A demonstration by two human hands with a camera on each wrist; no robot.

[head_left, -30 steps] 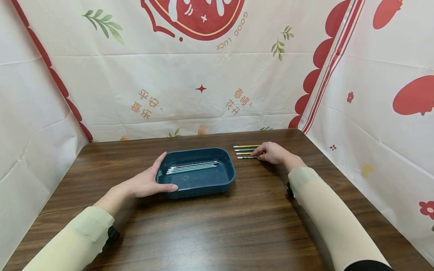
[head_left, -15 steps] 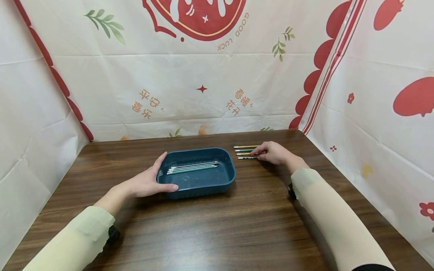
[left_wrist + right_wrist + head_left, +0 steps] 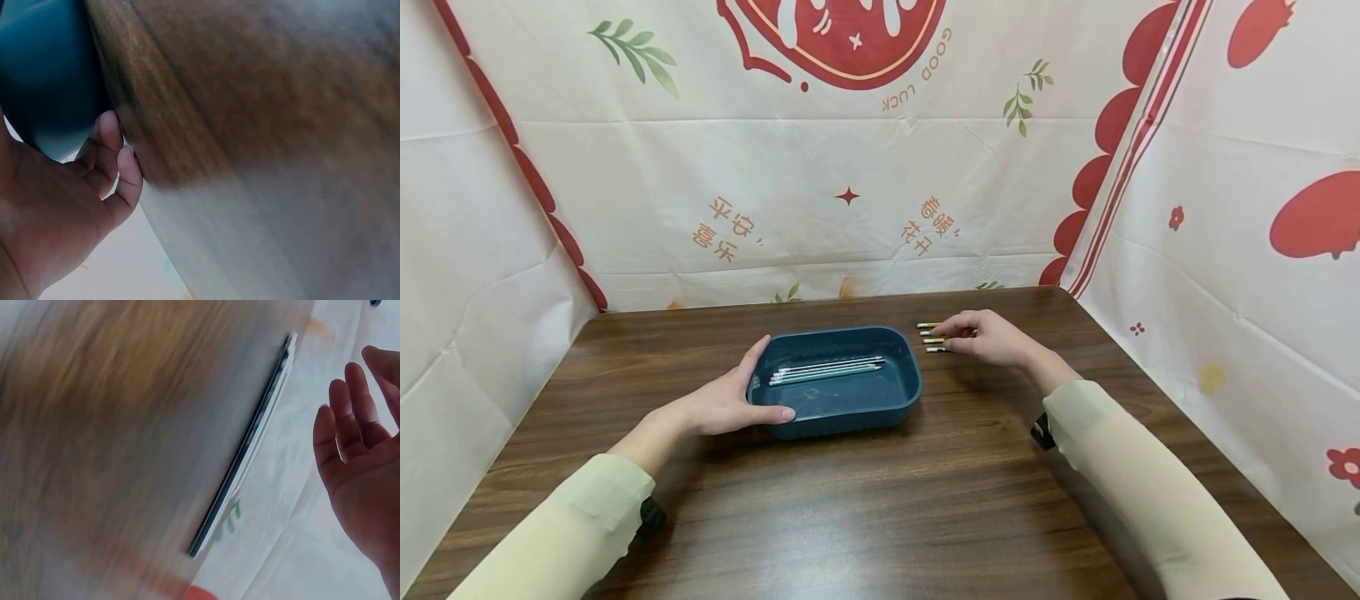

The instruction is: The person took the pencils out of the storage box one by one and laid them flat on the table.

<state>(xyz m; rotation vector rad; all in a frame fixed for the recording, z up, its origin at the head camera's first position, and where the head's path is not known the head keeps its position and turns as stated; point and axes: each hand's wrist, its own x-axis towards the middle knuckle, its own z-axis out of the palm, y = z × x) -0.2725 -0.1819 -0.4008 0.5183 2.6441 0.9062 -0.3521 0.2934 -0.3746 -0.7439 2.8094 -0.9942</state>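
Note:
My left hand [image 3: 718, 406] holds the left end of a dark blue plastic bin [image 3: 850, 425], its thumb laid along the near rim and its fingers at the far left corner. Several pale pencils [image 3: 827, 372] lie side by side inside. Right of the bin, my right hand [image 3: 988, 337] hovers over a row of pencils with white eraser ends, among them a black-and-white pencil [image 3: 936, 350]. It hides most of their length. In the right wrist view its fingers are loosely extended, apart from a dark pencil [image 3: 240, 450] at the front of the row.
Everything stands on a brown wood-grain table [image 3: 850, 517]. A white printed cloth [image 3: 820, 158] hangs behind its back edge, and similar cloth hangs on both sides.
My right hand has shifted left along the row of pencils, toward their eraser ends. The pencils lie where they were. The left hand and the bin have not moved.

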